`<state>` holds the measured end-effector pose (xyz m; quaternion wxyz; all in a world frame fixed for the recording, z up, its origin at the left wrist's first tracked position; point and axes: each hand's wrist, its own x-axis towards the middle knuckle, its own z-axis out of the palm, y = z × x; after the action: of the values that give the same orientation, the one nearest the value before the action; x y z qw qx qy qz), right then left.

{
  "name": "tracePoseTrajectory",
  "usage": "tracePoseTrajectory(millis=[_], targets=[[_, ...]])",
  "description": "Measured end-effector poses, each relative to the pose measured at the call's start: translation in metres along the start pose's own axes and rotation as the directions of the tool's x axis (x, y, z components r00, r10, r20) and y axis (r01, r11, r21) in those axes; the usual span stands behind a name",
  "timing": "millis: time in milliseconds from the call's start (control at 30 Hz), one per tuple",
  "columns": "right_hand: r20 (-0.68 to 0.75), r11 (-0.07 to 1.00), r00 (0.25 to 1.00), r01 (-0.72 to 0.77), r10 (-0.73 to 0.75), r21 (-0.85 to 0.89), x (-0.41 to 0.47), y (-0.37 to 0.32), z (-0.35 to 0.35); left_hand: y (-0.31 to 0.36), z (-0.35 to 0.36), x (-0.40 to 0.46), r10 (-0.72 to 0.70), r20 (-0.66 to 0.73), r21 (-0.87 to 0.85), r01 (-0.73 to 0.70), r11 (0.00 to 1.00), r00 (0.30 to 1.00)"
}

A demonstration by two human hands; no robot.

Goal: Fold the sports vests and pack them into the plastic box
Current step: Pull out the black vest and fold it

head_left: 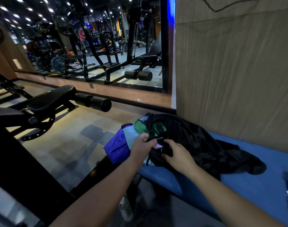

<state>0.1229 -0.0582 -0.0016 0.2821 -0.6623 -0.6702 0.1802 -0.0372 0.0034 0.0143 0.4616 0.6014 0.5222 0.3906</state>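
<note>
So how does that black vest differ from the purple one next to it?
The shiny black fabric vest lies crumpled and spread across the blue padded bench; the purple fabric garment sits compactly at the bench's end. The left hand and right hand grip the black one; the purple one is untouched. The black one looks larger. Both rest on the bench.

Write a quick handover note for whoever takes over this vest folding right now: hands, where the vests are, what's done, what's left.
Left hand pinches the edge of the black vest; right hand grips the same vest.
The black vest lies crumpled on the blue bench, partly over a pile of green, light blue and purple vests at the bench's left end.
Done: nothing visibly folded.
Left: fold every vest and pack them; no plastic box is clearly in view.
</note>
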Motion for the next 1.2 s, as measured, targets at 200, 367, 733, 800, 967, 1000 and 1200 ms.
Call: tracePoseTrajectory(millis=[200,367,733,800,967,1000,1200], targets=[[-0.076,0.979,0.994,0.088,-0.076,0.183,-0.003,-0.020,-0.011,0.021,-0.005,-0.007,-0.026,0.037,-0.178,0.032,0.984,0.999],[-0.018,0.851,0.996,0.082,-0.085,0.519,-0.019,-0.042,-0.036,0.044,-0.008,-0.014,-0.129,0.347,-0.558,0.315,0.767,0.929],[0.140,0.956,0.989,-0.092,0.054,0.280,-0.042,-0.036,-0.063,0.125,-0.056,-0.054,0.238,0.350,-0.396,-0.087,0.914,0.906],[0.205,0.991,0.975,-0.100,0.081,0.087,-0.042,-0.034,-0.067,0.139,-0.066,-0.057,0.255,0.396,-0.348,-0.113,0.931,0.882],[0.124,0.926,0.953,-0.230,0.277,-0.300,-0.053,-0.036,-0.075,0.148,-0.067,-0.065,0.322,0.345,-0.007,-0.341,0.940,0.882],[0.079,0.919,0.955,-0.251,0.287,-0.305,-0.054,-0.034,-0.077,0.148,-0.066,-0.066,0.331,0.317,0.057,-0.366,0.929,0.889],[-0.221,0.942,0.942,-0.292,0.253,-0.166,-0.063,-0.031,-0.090,0.134,-0.072,-0.060,0.417,0.146,0.343,-0.442,0.829,0.897]])
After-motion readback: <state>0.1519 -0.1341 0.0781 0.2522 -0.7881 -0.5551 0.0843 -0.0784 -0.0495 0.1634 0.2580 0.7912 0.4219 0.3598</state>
